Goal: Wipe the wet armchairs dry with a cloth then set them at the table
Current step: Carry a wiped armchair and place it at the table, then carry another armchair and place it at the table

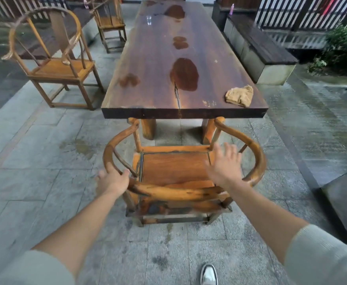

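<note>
Armchair (pixel 174 167), curved wood rail, gripped by left hand (pixel 111 181).

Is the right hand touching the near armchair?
Apart. The head view shows the right hand open and blurred, with seat visible around its fingers, short of the armchair's rail.

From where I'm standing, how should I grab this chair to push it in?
Grip the chair by its curved top rail from behind, one hand per side. The left hand already holds the left bend; the right hand is open above the seat.
</note>
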The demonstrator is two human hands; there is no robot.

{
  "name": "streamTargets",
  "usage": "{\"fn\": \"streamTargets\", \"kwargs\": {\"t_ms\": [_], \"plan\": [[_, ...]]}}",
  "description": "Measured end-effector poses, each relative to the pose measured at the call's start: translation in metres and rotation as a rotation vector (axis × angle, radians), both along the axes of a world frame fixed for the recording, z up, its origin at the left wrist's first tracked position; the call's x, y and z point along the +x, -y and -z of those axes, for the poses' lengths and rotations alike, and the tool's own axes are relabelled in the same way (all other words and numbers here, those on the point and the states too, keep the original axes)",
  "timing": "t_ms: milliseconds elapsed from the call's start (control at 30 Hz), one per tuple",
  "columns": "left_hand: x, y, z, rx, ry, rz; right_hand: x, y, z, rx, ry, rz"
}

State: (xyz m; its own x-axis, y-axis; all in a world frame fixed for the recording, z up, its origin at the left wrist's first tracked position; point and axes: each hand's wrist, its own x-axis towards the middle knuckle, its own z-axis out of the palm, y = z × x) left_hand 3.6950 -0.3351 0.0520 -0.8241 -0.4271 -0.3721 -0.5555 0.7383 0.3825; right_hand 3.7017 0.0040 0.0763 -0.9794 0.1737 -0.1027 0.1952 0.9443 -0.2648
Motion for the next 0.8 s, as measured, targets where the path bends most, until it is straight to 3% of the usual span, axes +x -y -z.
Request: {"fn": "streamTargets", "kwargs": {"t_ms": [100, 200, 467, 800], "plan": [[0.007, 0.010, -0.020, -0.077, -0.186, 0.354, -0.010, 0.068, -0.013, -0.015, 0.010, -0.229], [0.009, 0.048, -0.041, -0.245, -0.278, 0.506, -0.024, 0.142, -0.019, 0.009, 0.041, -0.411], [-0.051, 0.227, -0.082, -0.392, -0.321, 0.448, -0.114, 0.339, -0.030, -0.037, -0.017, -0.500], [-0.302, 0.497, -0.126, -0.505, -0.297, 0.343, -0.423, 0.633, -0.061, -0.186, -0.048, -0.632]]}}
